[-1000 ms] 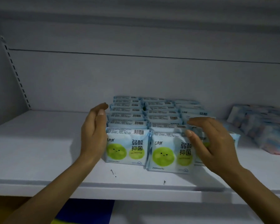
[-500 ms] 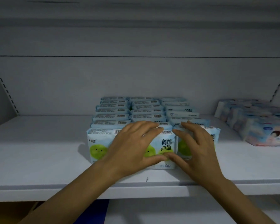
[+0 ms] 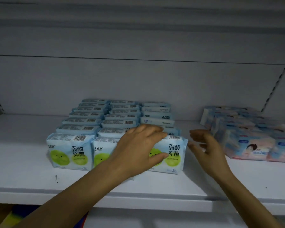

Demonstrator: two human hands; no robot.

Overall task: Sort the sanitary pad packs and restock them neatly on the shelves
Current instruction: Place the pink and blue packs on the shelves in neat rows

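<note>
Squaring front row [image 3: 69,150]: left hand [image 3: 138,150] fingers [image 3: 152,130] curled over rightmost green-dot pack [image 3: 174,152]; right hand [image 3: 207,150] spread, empty, beside. Next, likely: push pack flush.

left hand [image 3: 138,152] covers most of the middle front pack [image 3: 102,155] and the left part of the right front pack [image 3: 173,155], so that pack's left green circle is half hidden. rear rows [image 3: 89,114]: only the top edges show, the fronts are blocked by the packs ahead. small print is too small to read (the big characters are fine). right hand [image 3: 206,150] is motion-blurred and its fingertips are smeared. pink-and-blue packs [image 3: 247,139] are blurred and cut by the right edge, text unreadable. both forearms run off the bottom edge. yellow-and-blue thing [image 3: 15,214] under the shelf [image 3: 23,162] is cropped, can't tell what it is.
</note>
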